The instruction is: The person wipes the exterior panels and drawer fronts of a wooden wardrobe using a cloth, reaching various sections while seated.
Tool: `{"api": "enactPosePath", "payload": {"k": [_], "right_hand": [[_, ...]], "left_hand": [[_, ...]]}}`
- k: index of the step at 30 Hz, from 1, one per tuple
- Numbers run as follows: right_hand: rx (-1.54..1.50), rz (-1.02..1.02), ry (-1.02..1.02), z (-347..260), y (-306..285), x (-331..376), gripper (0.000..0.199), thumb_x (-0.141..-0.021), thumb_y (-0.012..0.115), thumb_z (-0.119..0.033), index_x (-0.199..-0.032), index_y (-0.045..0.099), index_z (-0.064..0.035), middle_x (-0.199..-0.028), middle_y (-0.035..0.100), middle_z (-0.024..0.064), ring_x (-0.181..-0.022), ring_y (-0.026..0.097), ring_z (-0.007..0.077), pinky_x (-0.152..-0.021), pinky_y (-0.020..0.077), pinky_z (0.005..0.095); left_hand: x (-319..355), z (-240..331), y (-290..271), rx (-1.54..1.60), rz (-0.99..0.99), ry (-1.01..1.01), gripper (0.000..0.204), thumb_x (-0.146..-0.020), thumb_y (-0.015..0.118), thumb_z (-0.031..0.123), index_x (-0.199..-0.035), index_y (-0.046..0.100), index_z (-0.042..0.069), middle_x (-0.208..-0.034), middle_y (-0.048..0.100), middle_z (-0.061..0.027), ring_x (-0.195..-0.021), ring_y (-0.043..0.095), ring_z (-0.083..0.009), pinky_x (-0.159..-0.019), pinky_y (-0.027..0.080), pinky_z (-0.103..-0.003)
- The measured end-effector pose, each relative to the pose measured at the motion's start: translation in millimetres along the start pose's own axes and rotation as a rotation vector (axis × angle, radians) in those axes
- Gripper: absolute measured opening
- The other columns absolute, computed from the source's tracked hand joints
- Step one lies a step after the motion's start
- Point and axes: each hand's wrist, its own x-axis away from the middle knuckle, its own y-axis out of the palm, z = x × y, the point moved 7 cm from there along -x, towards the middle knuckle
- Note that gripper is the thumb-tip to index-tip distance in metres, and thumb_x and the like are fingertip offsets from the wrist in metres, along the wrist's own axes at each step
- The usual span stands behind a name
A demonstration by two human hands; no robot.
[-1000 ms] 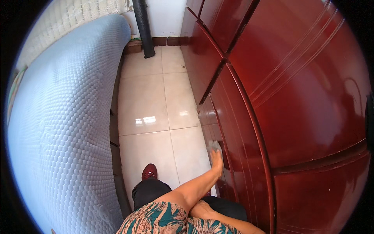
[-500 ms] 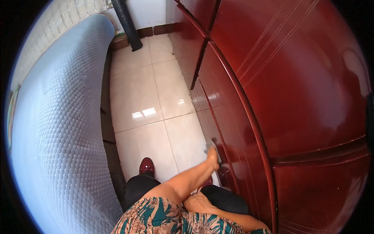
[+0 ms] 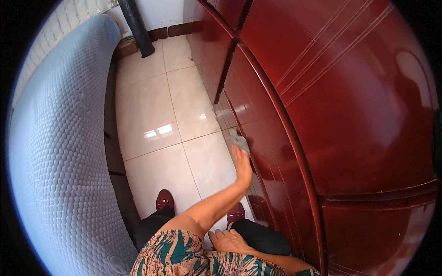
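My left hand (image 3: 241, 161) reaches across to the right, its fingers on a small grey cloth (image 3: 239, 139). The cloth is against the low front of a glossy dark red wooden wardrobe (image 3: 271, 142), just above the floor. Part of the cloth is hidden under the hand, which is slightly blurred. Lower down, my right hand (image 3: 229, 241) lies flat by my right knee, fingers stretched out to the left with nothing in them.
A bed with a pale blue quilted cover (image 3: 60, 152) runs along the left. Cream floor tiles (image 3: 147, 101) lie between bed and wardrobe. A black-wrapped pole (image 3: 136, 27) stands at the far wall. My dark red shoes (image 3: 165, 199) are on the tiles.
My left hand has slid the cloth farther away along the wardrobe's lower front. My right hand stays by the knee, and the view has shifted slightly.
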Motion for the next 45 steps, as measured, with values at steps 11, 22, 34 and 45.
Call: {"api": "enactPosePath", "payload": {"k": [11,22,34,45], "right_hand": [[0.0,0.043,-0.051,1,13,-1,0.022,-0.086,0.044,-0.018,-0.094,0.058,-0.0025,-0.081,0.062,0.0169,-0.075,0.062,0.0308,-0.065,0.0455,0.0439],[-0.026,-0.208,0.036,2,20,-7,0.032,-0.091,0.044,-0.025,-0.112,0.049,-0.0017,-0.087,0.056,0.0166,-0.08,0.061,0.0325,-0.067,0.0439,0.0418],[-0.039,-0.221,0.055,3,13,-4,0.043,-0.091,0.043,-0.027,-0.122,0.045,0.0022,-0.094,0.055,0.0182,-0.081,0.06,0.031,-0.069,0.0433,0.0417],[0.058,-0.223,0.034,8,21,-8,0.041,-0.09,0.044,-0.027,-0.12,0.049,0.002,-0.09,0.056,0.017,-0.076,0.061,0.0299,-0.063,0.0435,0.0401]], "left_hand": [[47,25,6,-0.021,-0.027,0.11,0.061,-0.097,0.034,0.025,-0.145,0.005,0.002,-0.15,0.002,-0.0238,-0.14,0.002,-0.0358,-0.113,0.004,-0.042],[-151,53,-28,0.085,-0.034,0.01,0.06,-0.096,0.037,0.021,-0.147,0.007,0.011,-0.145,0.029,-0.0182,-0.129,0.035,-0.0287,-0.104,0.031,-0.034],[-204,92,-49,-0.336,-0.099,0.33,0.055,-0.088,0.046,0.013,-0.138,0.03,0.0,-0.136,0.039,-0.0258,-0.126,0.037,-0.0377,-0.104,0.032,-0.038],[-46,77,-23,-0.263,-0.088,0.416,0.053,-0.094,0.038,0.014,-0.144,0.024,0.009,-0.148,0.013,-0.0256,-0.137,0.016,-0.0405,-0.111,0.019,-0.042]]}}
